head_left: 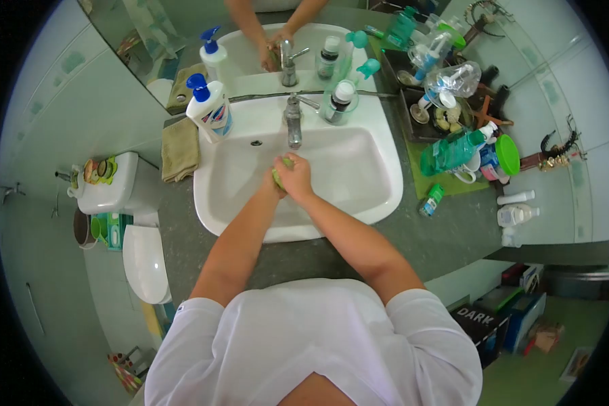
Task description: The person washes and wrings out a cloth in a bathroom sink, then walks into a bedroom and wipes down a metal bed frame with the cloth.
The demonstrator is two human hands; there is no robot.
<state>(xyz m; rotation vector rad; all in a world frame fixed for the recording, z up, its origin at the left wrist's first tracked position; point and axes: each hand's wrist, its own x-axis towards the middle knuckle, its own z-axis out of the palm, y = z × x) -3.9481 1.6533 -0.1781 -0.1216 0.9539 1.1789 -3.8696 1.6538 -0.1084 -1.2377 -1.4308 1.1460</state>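
Over the white sink, my two hands are pressed together around what looks like a green bar of soap. My right hand wraps over it from the right. My left hand closes on it from the left, its fingers mostly hidden behind the right one. Green shows between the palms and above the fingers. Just beyond my hands is the metal faucet, its lever pointing right; I cannot make out any running water.
A white pump bottle with a blue top and a folded tan towel sit left of the basin. At right are a white-capped bottle, green mouthwash, a small green-capped bottle and a dark tray. A mirror stands behind.
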